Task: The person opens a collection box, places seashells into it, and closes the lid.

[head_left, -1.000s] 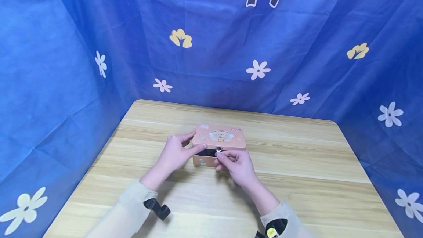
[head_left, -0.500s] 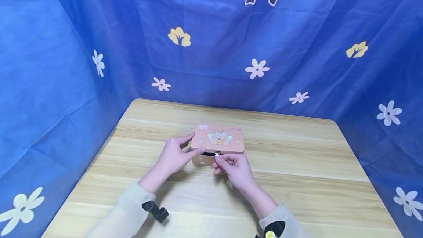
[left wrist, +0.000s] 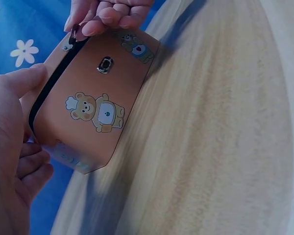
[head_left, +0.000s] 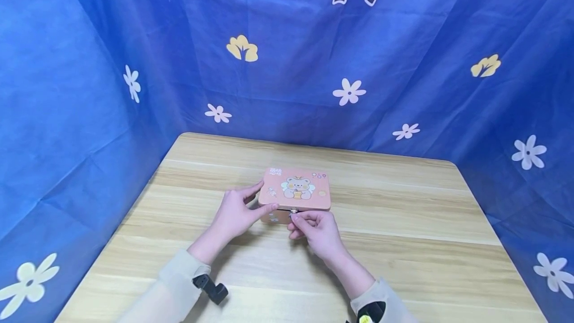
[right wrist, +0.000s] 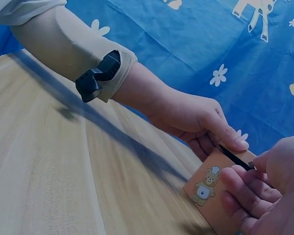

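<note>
A pink tin box [head_left: 296, 188] with a bear on its lid stands on the wooden table. A narrow dark gap [left wrist: 59, 73] runs between lid and body in the left wrist view. My left hand [head_left: 233, 214] grips the box's left end, thumb on the lid's front corner and other fingers along the side. With thumb and forefinger, my right hand [head_left: 320, 236] pinches the lid's metal clasp [left wrist: 67, 47] at the front. Below it, the metal catch [left wrist: 105, 65] sits on the box's front wall. The box's inside is hidden.
The light wood table [head_left: 403, 243] surrounds the box on all sides. Blue cloth [head_left: 291, 64] printed with flowers hangs behind it and at both sides. A black wrist camera [head_left: 211, 287] sits on the left sleeve.
The lid has come down, so the wide dark opening at the front has narrowed to a thin slit. My right hand has lowered slightly with the clasp; my left hand stays at the box's left end.
</note>
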The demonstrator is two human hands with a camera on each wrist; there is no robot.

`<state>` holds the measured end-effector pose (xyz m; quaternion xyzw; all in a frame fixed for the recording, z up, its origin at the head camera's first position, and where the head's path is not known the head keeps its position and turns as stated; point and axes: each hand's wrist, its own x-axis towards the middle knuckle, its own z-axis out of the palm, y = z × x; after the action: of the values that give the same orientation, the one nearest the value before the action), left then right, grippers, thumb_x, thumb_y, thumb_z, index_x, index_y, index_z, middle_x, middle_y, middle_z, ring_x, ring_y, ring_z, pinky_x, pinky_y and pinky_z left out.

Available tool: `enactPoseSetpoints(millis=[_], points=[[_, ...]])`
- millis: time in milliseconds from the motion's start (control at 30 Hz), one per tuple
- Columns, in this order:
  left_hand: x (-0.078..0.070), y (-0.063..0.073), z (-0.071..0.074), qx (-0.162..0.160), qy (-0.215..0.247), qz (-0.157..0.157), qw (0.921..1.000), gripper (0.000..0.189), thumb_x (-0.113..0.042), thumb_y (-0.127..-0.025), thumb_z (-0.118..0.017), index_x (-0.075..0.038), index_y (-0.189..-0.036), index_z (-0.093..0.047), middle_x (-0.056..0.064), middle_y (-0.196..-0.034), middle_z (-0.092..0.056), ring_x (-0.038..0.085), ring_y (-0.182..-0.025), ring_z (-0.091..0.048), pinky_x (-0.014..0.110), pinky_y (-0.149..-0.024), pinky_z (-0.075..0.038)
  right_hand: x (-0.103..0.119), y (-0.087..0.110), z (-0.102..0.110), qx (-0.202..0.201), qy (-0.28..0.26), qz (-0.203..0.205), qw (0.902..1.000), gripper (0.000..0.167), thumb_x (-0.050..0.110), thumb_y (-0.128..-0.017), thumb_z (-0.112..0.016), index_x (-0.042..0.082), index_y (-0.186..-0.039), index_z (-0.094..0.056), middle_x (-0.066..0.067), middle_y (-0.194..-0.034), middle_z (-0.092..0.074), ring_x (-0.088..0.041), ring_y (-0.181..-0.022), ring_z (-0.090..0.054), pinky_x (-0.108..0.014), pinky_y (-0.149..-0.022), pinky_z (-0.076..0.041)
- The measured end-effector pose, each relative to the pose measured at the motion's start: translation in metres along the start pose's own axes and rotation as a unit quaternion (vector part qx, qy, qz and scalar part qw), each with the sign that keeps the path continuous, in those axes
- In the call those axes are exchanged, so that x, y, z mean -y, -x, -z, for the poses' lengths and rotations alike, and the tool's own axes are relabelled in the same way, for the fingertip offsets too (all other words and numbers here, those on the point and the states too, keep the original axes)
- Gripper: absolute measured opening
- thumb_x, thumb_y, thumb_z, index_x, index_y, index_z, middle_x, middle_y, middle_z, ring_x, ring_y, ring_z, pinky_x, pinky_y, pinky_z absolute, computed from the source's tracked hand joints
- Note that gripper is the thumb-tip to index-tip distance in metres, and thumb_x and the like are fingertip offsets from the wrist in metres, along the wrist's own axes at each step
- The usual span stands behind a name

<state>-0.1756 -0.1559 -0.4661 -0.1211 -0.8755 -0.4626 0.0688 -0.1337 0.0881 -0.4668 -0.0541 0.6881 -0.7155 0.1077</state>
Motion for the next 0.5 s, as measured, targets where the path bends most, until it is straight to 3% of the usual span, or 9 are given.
enactPoseSetpoints(millis=[100, 167, 300, 367, 433, 500], points=[[0.0010, 0.0010, -0.0011, -0.003, -0.007, 0.004, 1.0000, 0.091, -0.066, -0.080, -0.085, -0.006, -0.145, -0.064, 0.026, -0.099, -0.075, 0.043, -0.089, -0.076, 0.035, -0.066, -0.063, -0.0022, -0.0001, -0.0004, 0.001, -0.001, -0.002, 1.0000, 0.027, 0.007, -0.103, -0.068, -0.018, -0.112, -0.069, -0.017, -0.089, -0.078, -0.014, -0.068, -0.074, -0.033, -0.077, -0.065], [0.0023, 0.0011, -0.0020, -0.004, -0.009, 0.002, 1.0000, 0.091, -0.066, -0.080, -0.085, -0.006, -0.145, -0.064, 0.025, -0.098, -0.076, 0.043, -0.078, -0.075, 0.033, -0.054, -0.056, -0.0033, 0.0003, -0.0006, 0.002, -0.003, -0.003, 1.0000, 0.027, 0.007, -0.103, -0.068, -0.019, -0.112, -0.069, -0.017, -0.089, -0.078, -0.014, -0.068, -0.074, -0.033, -0.076, -0.065], [0.0047, 0.0016, -0.0031, -0.004, -0.017, -0.001, 0.9999, 0.091, -0.066, -0.080, -0.085, -0.005, -0.145, -0.064, 0.022, -0.092, -0.077, 0.030, -0.058, -0.068, 0.033, -0.054, -0.056, -0.0058, 0.0010, -0.0009, 0.003, -0.010, -0.005, 0.9999, 0.026, 0.005, -0.103, -0.068, -0.019, -0.112, -0.069, -0.018, -0.089, -0.077, -0.014, -0.068, -0.074, -0.034, -0.075, -0.065], [0.0055, 0.0019, -0.0037, -0.003, -0.017, 0.000, 0.9998, 0.092, -0.067, -0.079, -0.085, -0.005, -0.145, -0.064, 0.020, -0.088, -0.076, 0.022, -0.044, -0.052, 0.034, -0.053, -0.055, -0.0071, 0.0014, -0.0010, 0.003, -0.011, -0.006, 0.9999, 0.025, 0.005, -0.103, -0.068, -0.019, -0.111, -0.069, -0.019, -0.089, -0.077, -0.014, -0.068, -0.074, -0.034, -0.075, -0.065], [0.0061, 0.0025, -0.0042, -0.002, -0.019, 0.002, 0.9998, 0.093, -0.069, -0.078, -0.084, -0.006, -0.145, -0.064, 0.018, -0.082, -0.075, 0.016, -0.039, -0.038, 0.034, -0.053, -0.052, -0.0088, 0.0017, -0.0010, 0.002, -0.011, -0.007, 0.9999, 0.026, 0.005, -0.103, -0.068, -0.019, -0.111, -0.069, -0.019, -0.089, -0.077, -0.014, -0.067, -0.074, -0.034, -0.075, -0.065], [0.0072, 0.0031, -0.0047, -0.004, -0.017, -0.001, 0.9998, 0.094, -0.068, -0.078, -0.085, -0.006, -0.144, -0.064, 0.023, -0.105, -0.077, 0.015, -0.041, -0.040, 0.034, -0.063, -0.057, -0.0104, 0.0020, -0.0011, 0.001, -0.010, -0.007, 0.9999, 0.026, 0.006, -0.103, -0.068, -0.019, -0.111, -0.068, -0.019, -0.088, -0.077, -0.014, -0.067, -0.074, -0.035, -0.075, -0.065]])
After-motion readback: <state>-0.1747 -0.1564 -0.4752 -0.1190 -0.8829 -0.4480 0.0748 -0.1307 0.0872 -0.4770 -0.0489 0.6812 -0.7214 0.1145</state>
